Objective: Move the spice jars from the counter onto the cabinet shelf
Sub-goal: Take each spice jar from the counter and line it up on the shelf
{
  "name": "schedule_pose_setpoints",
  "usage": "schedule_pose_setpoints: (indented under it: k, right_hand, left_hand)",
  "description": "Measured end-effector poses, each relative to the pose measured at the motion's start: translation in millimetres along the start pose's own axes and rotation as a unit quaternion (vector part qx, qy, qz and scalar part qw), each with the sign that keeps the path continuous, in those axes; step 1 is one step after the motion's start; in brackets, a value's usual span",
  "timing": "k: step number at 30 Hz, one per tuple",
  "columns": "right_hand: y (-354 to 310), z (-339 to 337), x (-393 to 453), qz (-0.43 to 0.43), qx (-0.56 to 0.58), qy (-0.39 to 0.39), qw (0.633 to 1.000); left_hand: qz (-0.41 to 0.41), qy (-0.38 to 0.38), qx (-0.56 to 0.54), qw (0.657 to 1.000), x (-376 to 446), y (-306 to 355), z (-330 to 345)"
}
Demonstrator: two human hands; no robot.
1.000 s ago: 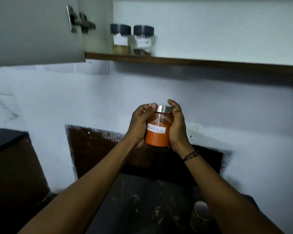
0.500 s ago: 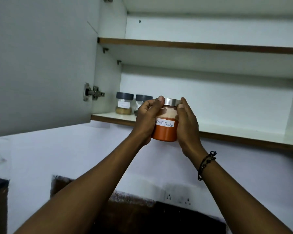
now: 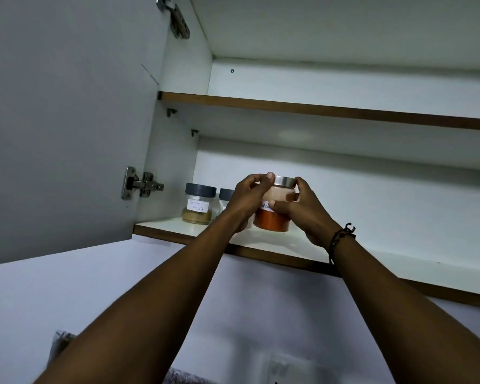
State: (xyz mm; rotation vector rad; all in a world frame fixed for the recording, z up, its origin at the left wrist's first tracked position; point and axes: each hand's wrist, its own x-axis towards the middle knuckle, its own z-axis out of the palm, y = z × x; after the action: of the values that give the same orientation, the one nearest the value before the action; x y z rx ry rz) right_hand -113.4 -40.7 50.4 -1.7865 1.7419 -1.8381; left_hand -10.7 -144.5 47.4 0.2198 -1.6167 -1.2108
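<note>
Standing on the white lower cabinet shelf (image 3: pixel 178 227) with its brown front edge, a clear glass jar of orange-red powder with a silver metal lid (image 3: pixel 272 221) is gripped from both sides, the left hand (image 3: pixel 245 202) and the right hand (image 3: pixel 302 209) being curled round it. Just left of it, two clear grey-lidded jars are seen, the one with tan powder (image 3: pixel 197 203) and a second (image 3: pixel 225 199) largely hidden behind the left hand.

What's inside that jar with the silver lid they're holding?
The silver-lidded jar holds orange-red powder in its lower part. Both hands, left and right, cover most of its label, so the name cannot be read.
</note>
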Motion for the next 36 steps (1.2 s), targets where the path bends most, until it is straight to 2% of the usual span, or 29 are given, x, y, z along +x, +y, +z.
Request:
schedule_pose_setpoints:
  k: [4,7,13,19,24,32,36]
  right_hand:
    - [28,5,20,0.024,-0.024,0.010,0.999]
    - [46,10,33,0.040,-0.029,0.015,0.999]
    - [62,24,61,0.094,-0.091,0.011,0.991]
    - [61,27,72,0.110,-0.131,0.008,0.985]
    - [63,29,69,0.107,-0.161,-0.015,0.981]
    - [55,32,51,0.108,-0.195,-0.024,0.975]
    - [40,31,33,0.106,-0.219,-0.008,0.970]
  left_hand:
    - [-0.057,-0.038,0.074,0.995,18,-7,-1]
    - [-0.064,-0.051,0.109,0.991,27,-11,1]
    - [-0.065,-0.004,0.149,0.987,39,-34,-4]
    - [-0.040,0.071,0.185,0.979,40,-36,3]
    - [-0.035,0.069,0.243,0.967,41,-43,0]
    - [-0.041,0.077,0.277,0.957,29,-44,-1]
    - [-0.028,0.076,0.305,0.949,12,-34,-1]
